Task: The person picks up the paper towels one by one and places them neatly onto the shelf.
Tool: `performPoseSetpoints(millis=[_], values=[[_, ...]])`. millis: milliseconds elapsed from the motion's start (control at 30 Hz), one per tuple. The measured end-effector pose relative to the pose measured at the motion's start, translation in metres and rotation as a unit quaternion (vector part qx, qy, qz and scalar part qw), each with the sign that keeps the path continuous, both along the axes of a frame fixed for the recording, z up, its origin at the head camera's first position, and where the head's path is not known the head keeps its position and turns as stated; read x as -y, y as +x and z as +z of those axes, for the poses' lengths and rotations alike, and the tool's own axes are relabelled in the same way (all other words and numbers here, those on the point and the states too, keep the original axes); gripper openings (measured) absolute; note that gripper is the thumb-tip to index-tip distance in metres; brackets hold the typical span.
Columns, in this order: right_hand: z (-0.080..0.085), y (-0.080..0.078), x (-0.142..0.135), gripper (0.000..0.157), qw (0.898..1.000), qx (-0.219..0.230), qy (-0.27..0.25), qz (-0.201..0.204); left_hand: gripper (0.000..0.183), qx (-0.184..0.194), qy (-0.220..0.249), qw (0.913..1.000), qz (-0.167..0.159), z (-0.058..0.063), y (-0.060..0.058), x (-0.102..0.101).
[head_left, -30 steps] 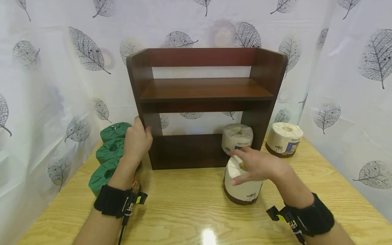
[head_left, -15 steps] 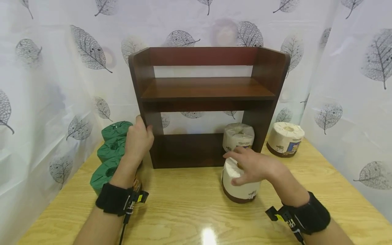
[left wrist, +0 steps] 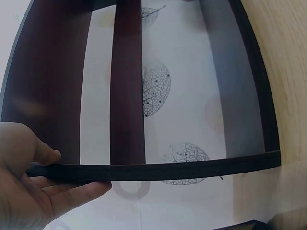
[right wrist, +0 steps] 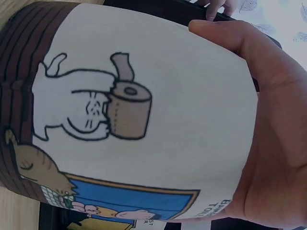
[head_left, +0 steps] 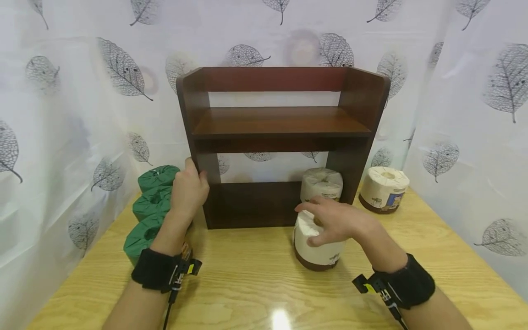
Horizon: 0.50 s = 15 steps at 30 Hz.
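My left hand (head_left: 189,190) grips the left side panel of a dark brown two-tier shelf (head_left: 280,121); in the left wrist view the thumb lies inside the panel (left wrist: 201,166) and the fingers outside. From above, my right hand (head_left: 340,220) holds a wrapped toilet paper roll (head_left: 315,252), white with a brown base band, just in front of the shelf's lower right part. The right wrist view shows thumb and palm round the roll's top end and a cat drawing (right wrist: 86,103) on its wrapper. Behind it, another white roll (head_left: 321,181) stands in the lower compartment.
Outside the shelf on the right stands one more white roll (head_left: 383,189). Several green-wrapped rolls (head_left: 142,240) line up along the left, partly behind the left forearm. Everything rests on a light wood table (head_left: 243,284), with a leaf-patterned white curtain (head_left: 82,114) behind and at both sides.
The right hand and its roll have moved a little to the left in front of the shelf. The left hand keeps its grip on the side panel.
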State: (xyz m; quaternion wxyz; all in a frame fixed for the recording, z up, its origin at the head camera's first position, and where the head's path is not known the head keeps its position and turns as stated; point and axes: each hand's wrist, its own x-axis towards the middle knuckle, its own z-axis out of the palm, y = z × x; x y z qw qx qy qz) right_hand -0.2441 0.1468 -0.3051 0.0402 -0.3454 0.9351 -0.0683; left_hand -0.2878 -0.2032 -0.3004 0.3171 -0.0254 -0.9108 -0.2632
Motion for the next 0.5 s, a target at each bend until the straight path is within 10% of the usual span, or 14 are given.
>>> performPoseSetpoints(millis=[500], values=[[0.030,-0.031,0.028,0.071,0.994,-0.076,0.037,0.072,0.024,0.003,0.003,1.0000,0.002,-0.003,-0.002,0.002]])
